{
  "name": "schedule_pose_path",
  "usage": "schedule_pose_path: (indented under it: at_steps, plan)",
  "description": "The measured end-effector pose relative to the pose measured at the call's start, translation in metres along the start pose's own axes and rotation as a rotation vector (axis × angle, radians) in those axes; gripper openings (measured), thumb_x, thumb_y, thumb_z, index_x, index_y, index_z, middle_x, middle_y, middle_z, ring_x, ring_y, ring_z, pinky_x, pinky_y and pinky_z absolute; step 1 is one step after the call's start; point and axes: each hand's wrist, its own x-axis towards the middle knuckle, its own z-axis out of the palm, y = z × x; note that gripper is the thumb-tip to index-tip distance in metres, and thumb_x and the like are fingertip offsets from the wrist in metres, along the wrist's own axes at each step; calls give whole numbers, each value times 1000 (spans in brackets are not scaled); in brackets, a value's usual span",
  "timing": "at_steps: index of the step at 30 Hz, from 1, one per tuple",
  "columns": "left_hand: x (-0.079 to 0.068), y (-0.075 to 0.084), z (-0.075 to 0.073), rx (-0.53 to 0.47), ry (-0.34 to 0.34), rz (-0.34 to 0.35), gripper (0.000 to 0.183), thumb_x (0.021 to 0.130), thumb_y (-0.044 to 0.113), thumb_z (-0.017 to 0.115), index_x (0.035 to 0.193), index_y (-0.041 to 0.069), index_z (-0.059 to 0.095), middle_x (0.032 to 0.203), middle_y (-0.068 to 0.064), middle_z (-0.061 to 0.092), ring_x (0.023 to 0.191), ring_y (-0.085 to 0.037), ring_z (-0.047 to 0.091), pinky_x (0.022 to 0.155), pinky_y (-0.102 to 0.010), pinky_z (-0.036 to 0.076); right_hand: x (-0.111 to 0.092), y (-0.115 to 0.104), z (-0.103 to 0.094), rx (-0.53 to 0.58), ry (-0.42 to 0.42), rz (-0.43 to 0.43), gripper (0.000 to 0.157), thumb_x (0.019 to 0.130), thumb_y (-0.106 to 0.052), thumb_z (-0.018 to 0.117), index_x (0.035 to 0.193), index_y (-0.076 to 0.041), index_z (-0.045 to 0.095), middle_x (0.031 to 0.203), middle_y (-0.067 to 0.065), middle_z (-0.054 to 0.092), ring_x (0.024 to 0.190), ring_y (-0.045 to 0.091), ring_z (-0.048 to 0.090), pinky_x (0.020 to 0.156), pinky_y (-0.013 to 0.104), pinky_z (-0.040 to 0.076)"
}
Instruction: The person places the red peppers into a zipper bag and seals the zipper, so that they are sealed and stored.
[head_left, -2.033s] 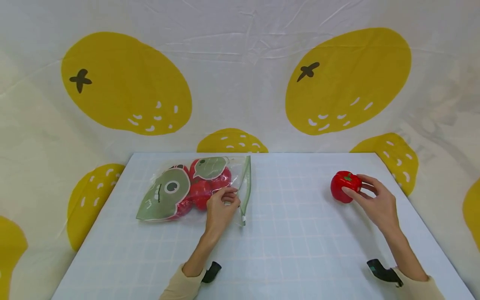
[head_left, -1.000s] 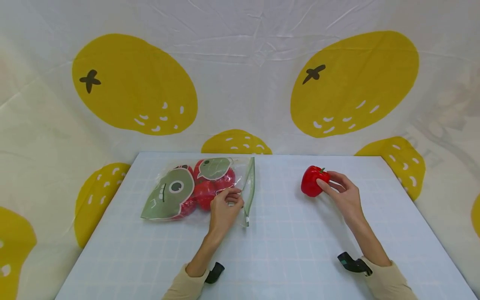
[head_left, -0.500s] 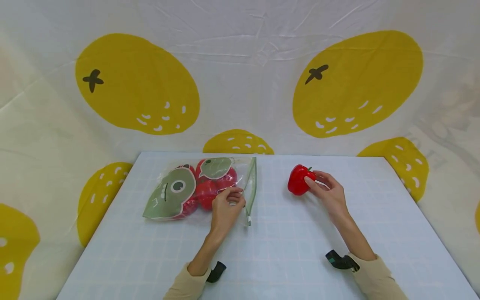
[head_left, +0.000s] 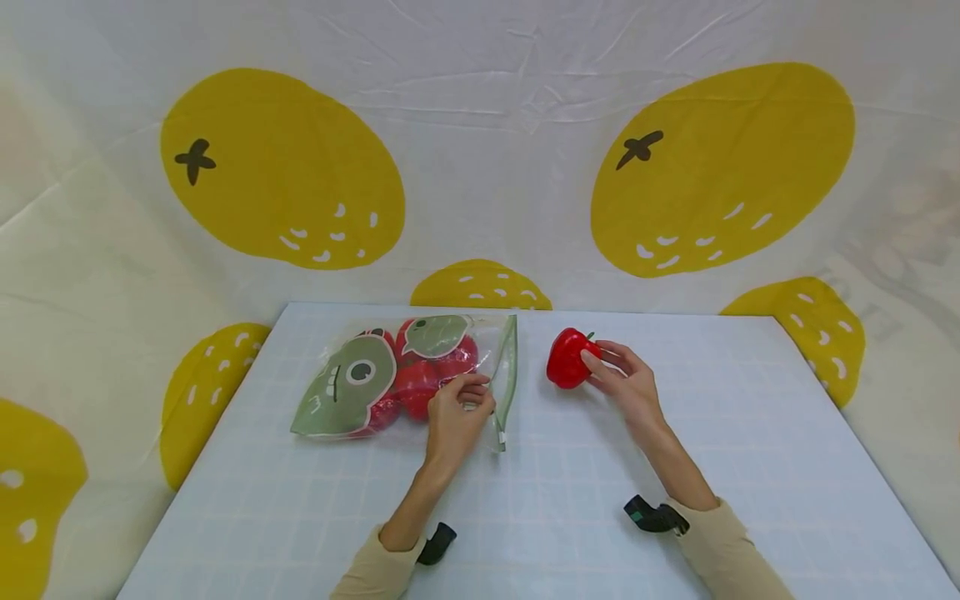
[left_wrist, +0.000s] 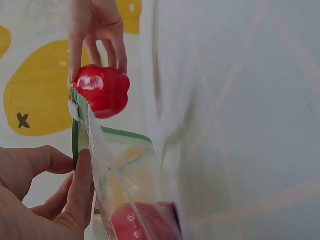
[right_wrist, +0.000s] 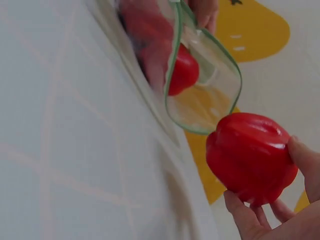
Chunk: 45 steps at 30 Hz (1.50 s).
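Observation:
A clear zip bag (head_left: 345,392) with a green cartoon print lies on the table, holding several red bell peppers (head_left: 417,390). My left hand (head_left: 455,421) pinches the upper edge of its mouth between thumb and fingers. In the right wrist view the green-rimmed mouth (right_wrist: 240,80) gapes wide, facing right. My right hand (head_left: 626,387) grips one more red bell pepper (head_left: 568,360) by its stem side, above the table and just right of the bag's mouth. From the left wrist, this pepper (left_wrist: 104,91) shows just beyond the white slider (left_wrist: 74,110).
The table (head_left: 555,517) has a pale blue checked cover. Behind it hangs a white cloth (head_left: 487,167) printed with yellow fruit. A black wrist camera (head_left: 654,515) sits at the right sleeve, another camera (head_left: 437,543) at the left.
My right hand has carried the red bell pepper leftward from the table's right side to near the bag's mouth. The left hand keeps its pinch on the bag. The head view has shifted slightly.

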Motion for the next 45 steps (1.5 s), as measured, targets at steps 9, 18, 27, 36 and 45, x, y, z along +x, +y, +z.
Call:
schedule_pose_path:
  at_steps: [9,18,27,36,45]
  plan:
    - [2,3,2,17,9,-6,18,87,4,77,105,5,76,95,-6,76,81,-18,72,75,-22,60,5,1,25,49,-37,-5,78,87,-49,79,148,-13,47,147,10,51,129,26,55,96,35,56]
    - [1,7,2,3,13,-5,18,87,4,77,105,4,75,93,-7,76,81,-19,72,75,-25,60,8,2,49,41,-71,8,70,89,-44,79,145,-14,50,145,9,53,130,28,55,95,34,57]
    - [-1,9,1,-2,4,-3,21,89,6,77,109,4,74,102,-8,76,86,-21,73,79,-28,61,10,6,68,16,-152,-24,66,92,-38,77,146,-11,50,146,13,53,129,30,56,96,34,56]
    - [-1,7,1,-24,10,24,22,89,6,77,111,3,74,101,-8,76,86,-20,73,79,-26,61,9,12,87,-54,-202,-72,63,90,-42,78,142,-13,55,141,11,57,123,30,60,96,35,57]
    - [-1,5,1,-50,15,53,22,89,3,76,111,5,74,100,-8,75,87,-20,72,81,-28,61,8,11,93,-129,-240,-142,62,91,-42,77,141,-12,57,140,12,58,122,32,62,100,42,55]
